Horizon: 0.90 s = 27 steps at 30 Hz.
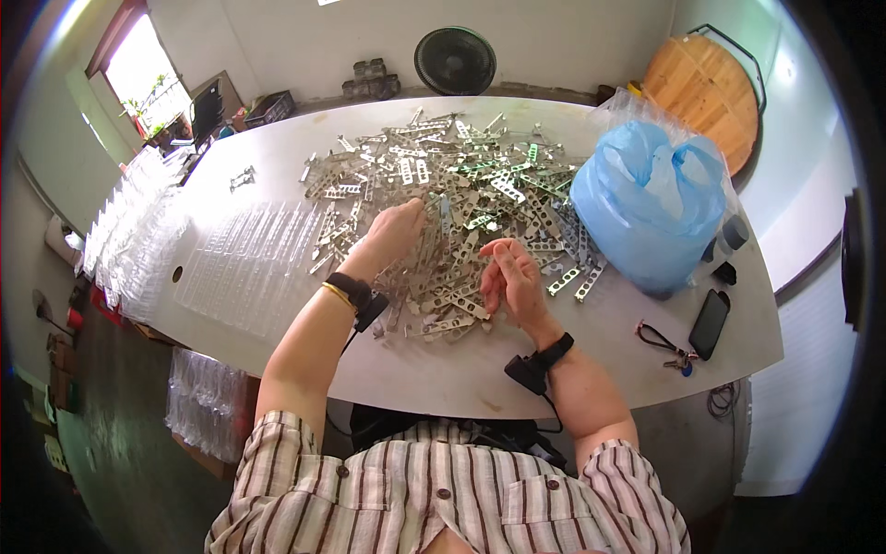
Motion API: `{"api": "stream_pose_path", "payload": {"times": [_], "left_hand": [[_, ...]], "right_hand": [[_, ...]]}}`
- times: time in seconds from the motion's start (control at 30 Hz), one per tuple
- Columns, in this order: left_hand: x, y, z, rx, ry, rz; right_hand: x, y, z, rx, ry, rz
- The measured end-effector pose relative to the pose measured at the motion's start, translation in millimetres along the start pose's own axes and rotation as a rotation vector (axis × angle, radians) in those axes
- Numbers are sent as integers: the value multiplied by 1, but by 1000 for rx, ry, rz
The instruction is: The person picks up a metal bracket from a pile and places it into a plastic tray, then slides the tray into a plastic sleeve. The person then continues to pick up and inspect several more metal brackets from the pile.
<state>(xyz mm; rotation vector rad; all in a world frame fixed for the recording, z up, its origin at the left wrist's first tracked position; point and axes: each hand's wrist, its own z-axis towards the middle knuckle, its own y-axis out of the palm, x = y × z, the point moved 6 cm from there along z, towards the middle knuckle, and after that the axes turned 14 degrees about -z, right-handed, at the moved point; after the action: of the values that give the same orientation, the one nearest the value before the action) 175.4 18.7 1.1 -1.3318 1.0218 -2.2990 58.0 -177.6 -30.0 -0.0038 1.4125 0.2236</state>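
A wide pile of flat metal strips with round holes covers the middle of the table. Over its left part my left hand is closed, fingertips together and pointing into the pile; what they hold, if anything, is hidden. My right hand hovers at the near right side of the pile, palm turned inward. Its fingers are loosely bent and apart, and I see nothing in them. A clear plastic tray with rows of narrow slots lies flat left of the pile, beside my left forearm.
Stacked clear trays stand along the table's left edge, with more trays below. A blue plastic bag sits right of the pile. Nearer lie a phone and keys on a strap. A few strips lie apart at far left.
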Motion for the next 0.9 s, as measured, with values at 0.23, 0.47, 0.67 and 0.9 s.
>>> {"api": "stream_pose_path", "payload": {"times": [0.23, 0.47, 0.67, 0.9], "left_hand": [[11, -3, -29, -76, 16, -15], [17, -17, -19, 35, -47, 14], [67, -28, -20, 137, -64, -47], [128, 18, -37, -193, -305, -928]], "right_hand": [[-2, -7, 1, 61, -4, -6], [2, -8, 4, 71, 8, 46], [8, -2, 15, 43, 26, 202], [-11, -2, 11, -21, -52, 76]]}}
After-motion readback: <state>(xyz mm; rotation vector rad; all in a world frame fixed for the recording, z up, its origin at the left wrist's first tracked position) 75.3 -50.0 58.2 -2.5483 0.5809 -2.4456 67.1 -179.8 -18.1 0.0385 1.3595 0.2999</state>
